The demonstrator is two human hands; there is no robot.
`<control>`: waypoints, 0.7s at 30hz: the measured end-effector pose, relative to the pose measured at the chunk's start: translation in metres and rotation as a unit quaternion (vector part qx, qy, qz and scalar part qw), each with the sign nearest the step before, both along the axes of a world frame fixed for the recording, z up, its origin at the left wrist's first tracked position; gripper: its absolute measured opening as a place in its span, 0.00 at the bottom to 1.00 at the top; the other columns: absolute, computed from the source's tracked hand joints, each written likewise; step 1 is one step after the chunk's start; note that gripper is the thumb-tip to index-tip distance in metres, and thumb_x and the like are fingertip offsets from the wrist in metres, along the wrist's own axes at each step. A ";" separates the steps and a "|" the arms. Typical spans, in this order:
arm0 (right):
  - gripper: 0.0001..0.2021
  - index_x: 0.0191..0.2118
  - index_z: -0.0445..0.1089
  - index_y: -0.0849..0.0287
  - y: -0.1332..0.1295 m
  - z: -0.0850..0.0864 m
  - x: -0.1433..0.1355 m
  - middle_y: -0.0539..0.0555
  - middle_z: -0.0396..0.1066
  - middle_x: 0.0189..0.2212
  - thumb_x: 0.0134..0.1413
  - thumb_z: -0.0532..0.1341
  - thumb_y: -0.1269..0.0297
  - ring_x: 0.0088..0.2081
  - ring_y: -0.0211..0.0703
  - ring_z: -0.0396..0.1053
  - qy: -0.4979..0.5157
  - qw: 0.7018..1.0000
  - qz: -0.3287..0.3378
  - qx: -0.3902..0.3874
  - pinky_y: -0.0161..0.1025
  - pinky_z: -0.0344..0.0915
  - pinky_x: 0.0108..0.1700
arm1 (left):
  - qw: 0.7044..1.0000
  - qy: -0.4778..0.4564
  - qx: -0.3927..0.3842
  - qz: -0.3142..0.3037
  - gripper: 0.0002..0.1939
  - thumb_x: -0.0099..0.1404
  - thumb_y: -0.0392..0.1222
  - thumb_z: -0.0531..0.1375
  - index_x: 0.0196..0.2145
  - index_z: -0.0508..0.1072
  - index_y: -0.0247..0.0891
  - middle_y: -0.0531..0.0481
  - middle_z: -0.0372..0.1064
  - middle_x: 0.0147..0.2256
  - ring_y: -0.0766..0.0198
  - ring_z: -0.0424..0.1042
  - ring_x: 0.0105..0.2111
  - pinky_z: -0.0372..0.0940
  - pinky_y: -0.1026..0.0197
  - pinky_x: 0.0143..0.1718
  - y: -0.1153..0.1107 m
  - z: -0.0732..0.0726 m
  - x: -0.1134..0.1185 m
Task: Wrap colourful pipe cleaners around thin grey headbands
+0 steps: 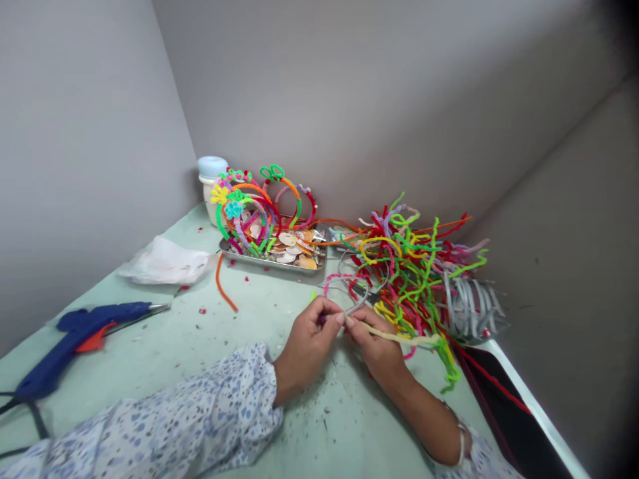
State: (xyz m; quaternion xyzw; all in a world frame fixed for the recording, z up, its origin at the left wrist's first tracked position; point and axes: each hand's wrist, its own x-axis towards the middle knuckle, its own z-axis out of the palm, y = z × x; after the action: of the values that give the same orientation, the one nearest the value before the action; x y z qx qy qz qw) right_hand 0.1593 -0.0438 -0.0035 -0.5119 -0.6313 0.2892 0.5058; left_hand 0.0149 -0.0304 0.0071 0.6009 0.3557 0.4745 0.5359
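Observation:
Both hands meet near the middle of the table, fingertips touching. My left hand (310,339) is closed in a pinch on a thin grey headband (360,303), whose loop rises beyond the fingers. A bit of purple shows between its fingers. My right hand (375,346) pinches close beside it, with a pale yellow pipe cleaner (407,338) running out to the right from its fingers. The exact point where band and pipe cleaner meet is hidden by the fingertips.
A blue glue gun (94,336) lies at the left, near a plastic bag (167,261). Behind stands a metal tray (299,267) with decorated headbands (244,206) and a lidded bottle (210,183). Tangled pipe cleaners (414,266) and grey bands (472,307) are at the right.

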 end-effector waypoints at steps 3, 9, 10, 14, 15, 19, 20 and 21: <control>0.10 0.25 0.69 0.58 0.000 -0.002 0.000 0.48 0.64 0.22 0.55 0.58 0.61 0.26 0.38 0.61 -0.016 1.000 -0.002 0.005 0.35 0.57 0.29 | 1.000 0.015 0.000 0.009 0.07 0.65 0.41 0.54 0.31 0.66 0.36 0.55 0.63 0.28 0.68 0.62 0.30 0.57 0.66 0.33 0.000 0.000 0.000; 0.10 0.26 0.68 0.58 -0.001 -0.003 0.001 0.48 0.64 0.23 0.56 0.57 0.62 0.27 0.38 0.61 -0.030 1.000 0.002 0.003 0.35 0.58 0.30 | 0.999 0.042 0.007 0.020 0.07 0.64 0.41 0.54 0.31 0.65 0.36 0.55 0.61 0.27 0.68 0.60 0.28 0.56 0.66 0.31 -0.002 0.003 0.000; 0.10 0.26 0.69 0.58 -0.001 -0.003 0.001 0.48 0.64 0.23 0.56 0.57 0.62 0.28 0.38 0.61 -0.031 1.000 0.005 0.002 0.35 0.58 0.30 | 0.999 0.047 0.008 0.021 0.07 0.64 0.41 0.54 0.31 0.65 0.36 0.55 0.60 0.27 0.68 0.60 0.28 0.56 0.66 0.30 -0.002 0.003 0.000; 0.10 0.26 0.69 0.58 -0.001 -0.003 0.001 0.48 0.65 0.24 0.56 0.57 0.62 0.28 0.39 0.62 -0.029 1.000 0.005 0.009 0.35 0.58 0.30 | 0.997 0.060 0.024 0.029 0.07 0.64 0.41 0.54 0.31 0.65 0.36 0.55 0.61 0.27 0.68 0.60 0.28 0.56 0.66 0.30 -0.002 0.003 0.000; 0.10 0.26 0.69 0.58 -0.001 -0.003 0.001 0.48 0.65 0.23 0.56 0.57 0.62 0.28 0.38 0.62 -0.027 1.000 0.000 0.008 0.34 0.58 0.30 | 0.997 0.060 0.027 0.031 0.07 0.64 0.41 0.54 0.31 0.65 0.36 0.55 0.61 0.28 0.68 0.60 0.28 0.56 0.66 0.30 -0.002 0.003 0.001; 0.08 0.27 0.68 0.58 -0.002 -0.002 0.000 0.46 0.62 0.21 0.55 0.58 0.62 0.25 0.36 0.59 -0.015 1.000 -0.011 -0.016 0.33 0.56 0.27 | 0.997 0.060 0.030 0.038 0.06 0.65 0.41 0.53 0.32 0.65 0.36 0.54 0.62 0.29 0.68 0.61 0.29 0.56 0.66 0.30 -0.002 0.001 0.001; 0.08 0.27 0.68 0.58 -0.002 -0.001 -0.001 0.46 0.62 0.21 0.55 0.58 0.62 0.24 0.36 0.59 -0.012 1.000 -0.012 -0.021 0.33 0.56 0.27 | 0.997 0.061 0.029 0.037 0.06 0.65 0.41 0.53 0.32 0.65 0.36 0.53 0.62 0.29 0.68 0.60 0.29 0.56 0.66 0.30 -0.002 0.001 0.001; 0.08 0.27 0.68 0.58 -0.002 -0.001 -0.001 0.46 0.61 0.21 0.55 0.58 0.62 0.24 0.36 0.58 -0.009 1.000 -0.013 -0.023 0.33 0.56 0.27 | 0.997 0.063 0.027 0.035 0.06 0.65 0.41 0.53 0.33 0.65 0.36 0.53 0.62 0.29 0.68 0.60 0.29 0.56 0.66 0.30 -0.002 0.001 0.001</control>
State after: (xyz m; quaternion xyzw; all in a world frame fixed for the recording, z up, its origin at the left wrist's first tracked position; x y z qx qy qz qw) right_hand 0.1586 -0.0455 -0.0042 -0.5341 -0.6221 0.2928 0.4919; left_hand 0.0160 -0.0328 0.0077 0.6308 0.3964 0.4637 0.4795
